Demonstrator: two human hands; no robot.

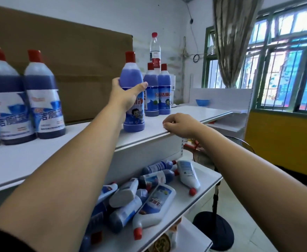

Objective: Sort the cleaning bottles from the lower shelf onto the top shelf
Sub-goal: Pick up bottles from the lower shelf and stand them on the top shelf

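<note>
Blue liquid fills the upright bottle (133, 113) that the fingers (115, 82) of the left hand (125, 96) wrap at its shoulder. It stands on the top shelf (76, 144), near the front edge. Just behind it stand two matching bottles (150, 91) and a clear water bottle (155, 50). Toward the shelf's left end are two darker bottles (43, 99), with bare shelf between. The right hand (180, 124) rests on the front edge, fingers curled in, holding nothing. On the lower shelf (201, 193) a heap of bottles (149, 199) lies sideways, reaching its front edge. Brown cardboard (76, 60) backs the top shelf.
</note>
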